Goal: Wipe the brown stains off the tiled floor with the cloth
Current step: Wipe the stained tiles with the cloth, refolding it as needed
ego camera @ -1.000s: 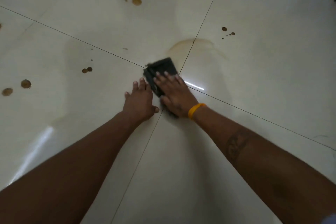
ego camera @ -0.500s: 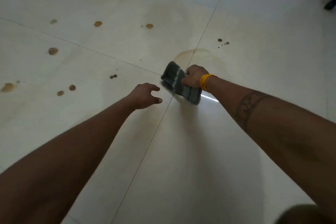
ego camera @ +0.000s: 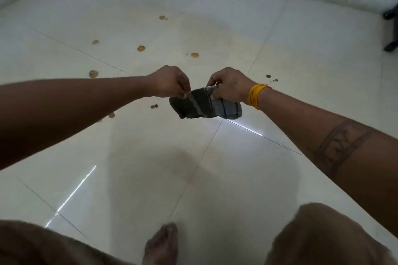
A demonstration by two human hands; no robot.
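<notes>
Cloth point(ego camera: 205, 105) is off the floor now, lifted from the tile joint; left hand point(ego camera: 170, 82) has come over to join it. Near: bare foot point(ego camera: 161, 243) and knees at bottom edge. Mid: both hands hold the cloth in the air above the tiled floor point(ego camera: 129, 178), left grip pinching its left edge, right hand point(ego camera: 229, 84) curled round the top, probably refolding it. Far: brown stains point(ego camera: 141, 48) dot the tiles beyond, plus a faint smear. Most spots remain to wipe.
</notes>
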